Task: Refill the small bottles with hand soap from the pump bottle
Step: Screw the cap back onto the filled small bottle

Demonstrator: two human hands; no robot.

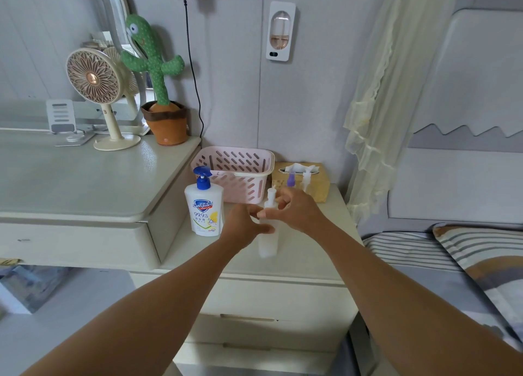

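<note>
On the nightstand (297, 259) both hands are clamped on one small bottle (268, 245). The left hand (243, 225) grips its body and the right hand (297, 211) pinches its neck below the top. This looks like opening it, so unscrewing the top comes next. The pump bottle (203, 214) stands just left. Two other bottles (291, 180) wait behind, beside the basket (235, 166).

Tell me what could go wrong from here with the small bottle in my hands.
1. The small bottle stands upright while the left hand grips its body and the right hand pinches its neck; twisting the top off could tip it.
2. The pump bottle stands close beside the left hand; a wrist swing might knock it over.
3. Soap could drip onto the nightstand when filling the narrow neck.
</note>
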